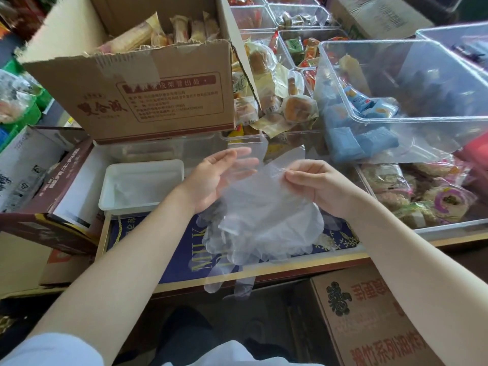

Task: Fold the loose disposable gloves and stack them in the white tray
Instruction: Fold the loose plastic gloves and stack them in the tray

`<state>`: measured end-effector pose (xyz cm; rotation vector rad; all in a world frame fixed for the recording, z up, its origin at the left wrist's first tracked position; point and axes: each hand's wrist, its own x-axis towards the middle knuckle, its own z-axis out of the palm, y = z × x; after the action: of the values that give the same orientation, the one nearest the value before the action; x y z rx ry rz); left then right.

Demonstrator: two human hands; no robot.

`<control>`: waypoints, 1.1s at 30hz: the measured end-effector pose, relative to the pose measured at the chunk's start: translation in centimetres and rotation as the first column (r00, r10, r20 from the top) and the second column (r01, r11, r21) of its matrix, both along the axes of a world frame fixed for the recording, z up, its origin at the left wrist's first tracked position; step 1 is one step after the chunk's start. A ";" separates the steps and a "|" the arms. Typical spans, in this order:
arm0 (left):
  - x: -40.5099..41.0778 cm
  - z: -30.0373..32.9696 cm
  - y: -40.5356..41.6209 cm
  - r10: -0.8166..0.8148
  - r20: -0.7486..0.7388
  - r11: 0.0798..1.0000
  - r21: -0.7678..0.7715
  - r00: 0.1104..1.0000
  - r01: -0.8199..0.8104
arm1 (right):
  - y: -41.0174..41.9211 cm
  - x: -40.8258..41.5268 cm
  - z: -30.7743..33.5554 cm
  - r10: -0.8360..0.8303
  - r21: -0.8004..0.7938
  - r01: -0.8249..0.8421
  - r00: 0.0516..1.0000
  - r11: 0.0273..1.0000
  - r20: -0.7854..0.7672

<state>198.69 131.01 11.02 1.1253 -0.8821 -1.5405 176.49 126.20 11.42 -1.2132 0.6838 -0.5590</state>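
A clear disposable glove [260, 178] hangs in the air between my hands. My right hand [314, 184] pinches its edge between thumb and fingers. My left hand [215, 175] is spread flat with straight fingers against the glove's left side. Below them a loose pile of clear gloves [253, 233] lies on a dark blue box lid [148, 241], with some fingers drooping over the front edge. The white tray [112, 192] stands to the left of my left hand, and a bit of clear film lies inside it.
A cardboard box [148, 93] of wrapped snacks stands behind the tray. Clear plastic bins [396, 120] with packaged pastries fill the right and back. A brown printed carton [369, 318] sits low on the right, and a maroon box flap [52, 186] on the left.
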 end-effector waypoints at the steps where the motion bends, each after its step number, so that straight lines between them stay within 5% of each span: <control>1: -0.5 0.4 0.2 -0.038 -0.040 0.999 -0.018 0.998 0.038 | 0.1 0.3 -0.2 -0.070 -0.033 0.069 0.997 0.997 -0.040; 4: -1.5 0.9 0.8 -0.126 -0.170 0.992 -0.042 0.977 0.121 | -0.1 0.7 -1.0 -0.255 -0.051 0.255 0.967 0.965 0.004; 10: -2.0 0.2 1.2 -0.140 -0.236 0.990 -0.029 0.962 0.137 | -0.6 0.7 -0.5 -0.250 0.113 0.237 0.960 0.965 0.125; 18: -1.2 -0.9 1.5 -0.117 -0.035 0.993 0.001 0.992 0.117 | 0.3 1.6 -1.2 -0.522 -0.063 0.518 0.850 0.853 -0.076; 20: -0.7 -0.5 1.8 -0.148 0.240 0.986 -0.033 0.959 0.161 | 0.3 1.4 -1.4 -0.580 -0.102 0.571 0.807 0.815 -0.111; 22: -0.3 -0.5 2.1 -0.125 0.568 0.981 -0.050 0.813 0.186 | 0.4 1.2 -1.5 -0.604 -0.100 0.596 0.787 0.797 -0.125; 24: -0.2 -0.8 2.2 -0.084 0.710 0.981 -0.064 0.699 0.183 | 0.4 1.2 -1.5 -0.613 -0.109 0.603 0.778 0.790 -0.138; 33: -0.2 -1.3 2.3 0.111 0.633 0.981 -0.193 0.766 0.016 | -0.1 0.5 -1.6 -0.531 0.054 0.532 0.847 0.845 -0.031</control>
<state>198.53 133.32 9.76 1.5540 -1.4114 -0.9850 177.01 126.12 9.81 -0.9633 1.0552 -0.9846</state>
